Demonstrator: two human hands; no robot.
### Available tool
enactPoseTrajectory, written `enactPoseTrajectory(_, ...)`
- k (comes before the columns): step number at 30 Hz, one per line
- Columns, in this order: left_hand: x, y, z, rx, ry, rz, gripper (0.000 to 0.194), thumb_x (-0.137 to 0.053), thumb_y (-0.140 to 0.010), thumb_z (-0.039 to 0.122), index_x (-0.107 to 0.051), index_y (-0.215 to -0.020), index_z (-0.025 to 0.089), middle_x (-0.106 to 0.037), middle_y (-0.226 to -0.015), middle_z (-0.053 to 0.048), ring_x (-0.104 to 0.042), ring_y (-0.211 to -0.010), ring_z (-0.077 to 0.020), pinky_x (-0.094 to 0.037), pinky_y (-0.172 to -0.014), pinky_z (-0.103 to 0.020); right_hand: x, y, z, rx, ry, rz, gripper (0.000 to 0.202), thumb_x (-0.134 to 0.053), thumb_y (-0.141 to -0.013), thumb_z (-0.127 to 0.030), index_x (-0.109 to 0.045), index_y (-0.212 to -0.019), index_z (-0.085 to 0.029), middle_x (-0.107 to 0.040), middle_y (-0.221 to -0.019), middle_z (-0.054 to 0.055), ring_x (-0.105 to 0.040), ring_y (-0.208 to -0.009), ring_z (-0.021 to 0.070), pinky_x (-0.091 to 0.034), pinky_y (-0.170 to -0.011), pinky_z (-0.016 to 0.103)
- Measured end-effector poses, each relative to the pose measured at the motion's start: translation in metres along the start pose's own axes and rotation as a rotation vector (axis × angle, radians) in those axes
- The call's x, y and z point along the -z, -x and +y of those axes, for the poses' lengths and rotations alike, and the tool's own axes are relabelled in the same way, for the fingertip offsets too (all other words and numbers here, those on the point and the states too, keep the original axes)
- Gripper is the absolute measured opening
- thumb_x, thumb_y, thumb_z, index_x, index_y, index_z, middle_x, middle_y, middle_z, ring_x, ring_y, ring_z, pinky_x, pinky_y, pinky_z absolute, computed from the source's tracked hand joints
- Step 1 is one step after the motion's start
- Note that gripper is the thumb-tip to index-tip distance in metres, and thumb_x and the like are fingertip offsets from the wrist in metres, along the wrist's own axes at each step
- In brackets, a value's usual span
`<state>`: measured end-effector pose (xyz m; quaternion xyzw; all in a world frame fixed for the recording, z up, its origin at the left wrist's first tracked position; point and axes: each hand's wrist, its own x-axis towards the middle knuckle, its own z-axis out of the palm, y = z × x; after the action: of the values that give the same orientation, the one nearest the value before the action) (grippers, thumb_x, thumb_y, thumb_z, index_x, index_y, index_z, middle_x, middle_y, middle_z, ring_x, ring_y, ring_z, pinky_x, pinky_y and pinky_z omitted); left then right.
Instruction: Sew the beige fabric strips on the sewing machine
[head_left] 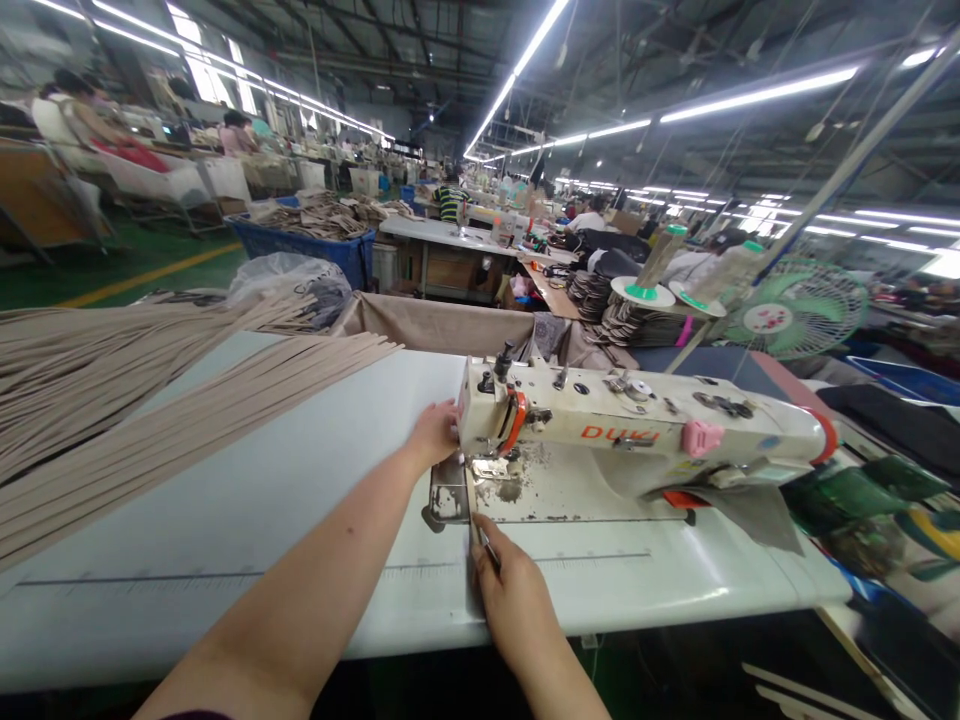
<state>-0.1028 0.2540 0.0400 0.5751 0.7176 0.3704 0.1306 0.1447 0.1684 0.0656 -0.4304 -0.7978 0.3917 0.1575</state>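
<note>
A white sewing machine (555,405) with orange trim stands on the pale table. My left hand (433,435) reaches to the left end of its head; the fingertips are partly hidden there, so I cannot tell what they hold. A narrow beige fabric strip (472,492) runs from under the presser foot area toward me. Near the table's front, my right hand (514,585) pinches this strip between thumb and fingers. A slim metal tool (489,548), its kind unclear, also sticks out of that hand. The needle area is too small to make out.
Long beige strips (187,430) lie in a bundle on the left of the table (322,440). Two thread cones (660,262) and a green fan (795,308) stand behind the machine. A blue crate (330,255) holds fabric pieces. Other people work farther back.
</note>
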Motion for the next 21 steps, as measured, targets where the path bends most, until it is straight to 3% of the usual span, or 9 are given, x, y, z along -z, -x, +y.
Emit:
enactPoseTrajectory(7, 0.0002, 0.0007, -0.0001, -0.024, 0.016, 0.033, 0.024, -0.063, -0.076, 0.007, -0.078, -0.090, 0.019, -0.077, -0.107, -0.009, -0.067, -0.108, -0.0301, -0.049, -0.101, -0.041, -0.0065, -0.0040, -0.0039, -0.012, 0.034, 0.010, 0.050, -0.043, -0.096, -0.026, -0.061, -0.142, -0.018, -0.075, -0.121, 0.013, -0.071, -0.113, 0.0285, -0.053, -0.097, 0.038)
enactPoseTrajectory(11, 0.0001, 0.0029, 0.0014, -0.006, 0.058, 0.068, 0.021, -0.064, -0.074, 0.006, -0.077, -0.082, 0.021, -0.077, -0.102, -0.007, -0.068, -0.105, -0.0296, -0.050, -0.099, -0.039, -0.0096, -0.0044, -0.0021, -0.029, 0.037, 0.035, 0.050, -0.045, -0.095, -0.025, -0.061, -0.142, -0.020, -0.075, -0.122, 0.012, -0.071, -0.113, 0.0292, -0.053, -0.097, 0.039)
enactPoseTrajectory(15, -0.0012, 0.0041, 0.0026, 0.041, 0.117, 0.097, 0.021, -0.065, -0.075, 0.008, -0.077, -0.088, 0.021, -0.076, -0.105, -0.007, -0.067, -0.104, -0.0293, -0.051, -0.097, -0.038, -0.0106, -0.0060, -0.0007, -0.050, 0.037, 0.034, 0.049, -0.047, -0.096, -0.025, -0.061, -0.142, -0.020, -0.075, -0.122, 0.011, -0.071, -0.114, 0.0298, -0.053, -0.099, 0.040)
enactPoseTrajectory(18, -0.0003, 0.0042, 0.0021, 0.081, 0.176, 0.115, 0.019, -0.064, -0.076, 0.010, -0.076, -0.088, 0.018, -0.075, -0.106, -0.009, -0.066, -0.104, -0.0273, -0.050, -0.095, -0.036, -0.0092, -0.0066, -0.0010, -0.006, 0.035, 0.042, 0.047, -0.046, -0.097, -0.024, -0.061, -0.141, -0.019, -0.073, -0.124, 0.012, -0.068, -0.117, 0.0281, -0.051, -0.102, 0.039)
enactPoseTrajectory(21, 0.0028, 0.0044, -0.0010, 0.134, 0.246, 0.151, 0.009, -0.065, -0.073, 0.012, -0.071, -0.075, 0.018, -0.073, -0.102, -0.008, -0.065, -0.100, -0.0242, -0.048, -0.092, -0.033, -0.0077, -0.0050, -0.0004, 0.059, 0.045, 0.115, 0.042, -0.047, -0.098, -0.026, -0.064, -0.136, -0.022, -0.069, -0.119, 0.012, -0.069, -0.109, 0.0252, -0.053, -0.097, 0.036)
